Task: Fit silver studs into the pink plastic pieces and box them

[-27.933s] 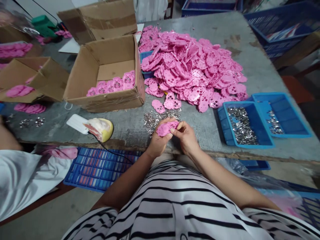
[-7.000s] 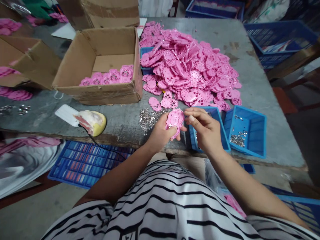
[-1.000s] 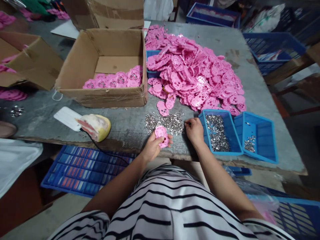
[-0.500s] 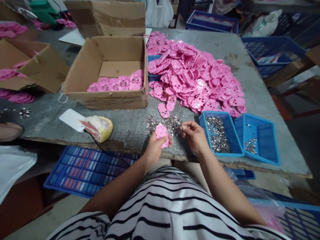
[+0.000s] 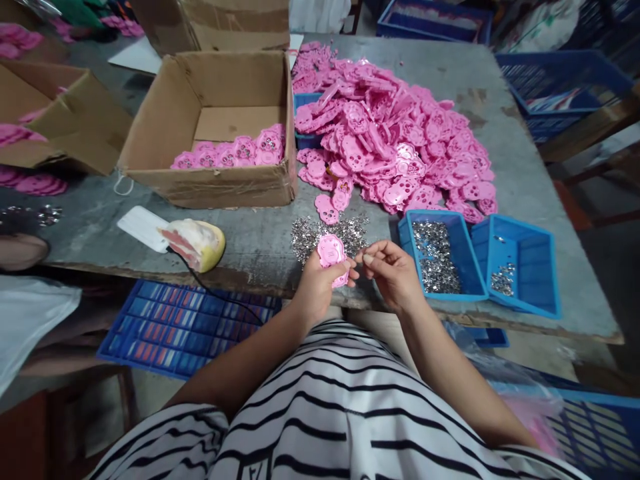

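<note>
Much of the table (image 5: 250,243) bears a pink heap (image 5: 395,133), seemingly most of the work left; the cardboard box (image 5: 220,189) shows one row of pieces, some with silver, apparently done. The left hand (image 5: 316,283) is clamped on a pink plaque (image 5: 330,251) near the table edge, its long axis running away from the person, far end leaning left. The right hand (image 5: 395,273), fingertips pinched together, is just beside it; whether it holds a silver bit, I cannot tell.

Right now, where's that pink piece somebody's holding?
In the head view, the pink piece is in the person's left hand, near the middle, on the near side of the scattered silvery bits.
</note>
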`<state>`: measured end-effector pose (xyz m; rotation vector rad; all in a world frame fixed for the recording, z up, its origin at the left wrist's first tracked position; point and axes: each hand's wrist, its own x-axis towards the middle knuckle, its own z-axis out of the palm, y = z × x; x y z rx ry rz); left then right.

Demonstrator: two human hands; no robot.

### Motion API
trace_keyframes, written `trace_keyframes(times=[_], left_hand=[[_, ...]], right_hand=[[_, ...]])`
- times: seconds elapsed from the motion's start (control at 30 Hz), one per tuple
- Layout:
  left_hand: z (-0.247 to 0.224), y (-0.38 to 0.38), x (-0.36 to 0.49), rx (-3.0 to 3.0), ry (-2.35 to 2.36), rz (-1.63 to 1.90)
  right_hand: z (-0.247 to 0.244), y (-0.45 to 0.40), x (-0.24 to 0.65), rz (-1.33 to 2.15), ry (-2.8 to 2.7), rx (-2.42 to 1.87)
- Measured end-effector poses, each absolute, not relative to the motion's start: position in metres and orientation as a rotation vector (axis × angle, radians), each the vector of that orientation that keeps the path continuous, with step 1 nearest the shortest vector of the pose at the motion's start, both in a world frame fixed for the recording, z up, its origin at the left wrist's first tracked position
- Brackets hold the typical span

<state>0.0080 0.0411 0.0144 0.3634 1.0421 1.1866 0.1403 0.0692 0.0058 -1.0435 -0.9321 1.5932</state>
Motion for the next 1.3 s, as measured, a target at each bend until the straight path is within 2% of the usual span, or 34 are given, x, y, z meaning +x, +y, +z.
trace_keyframes(times=[0.47, 0.7, 1.0, 1.3], left_hand=[[0.018, 0.042, 0.006, 0.400, 0.947, 1.142], [0.024, 0.047, 0.004, 0.337, 0.884, 0.979], [0.009, 0.052, 0.015, 0.712, 1.404, 1.376], [-0.009, 0.053, 0.016, 0.669, 1.395, 1.436]], right_hand=[[0.005, 0.066, 0.139, 1.738, -1.040, -0.864], [0.004, 0.069, 0.151, 1.745, -1.211, -0.802], [0.005, 0.066, 0.145, 1.488, -1.142, -1.094], [0.001, 0.071, 0.138, 1.432, -1.223, -1.244]])
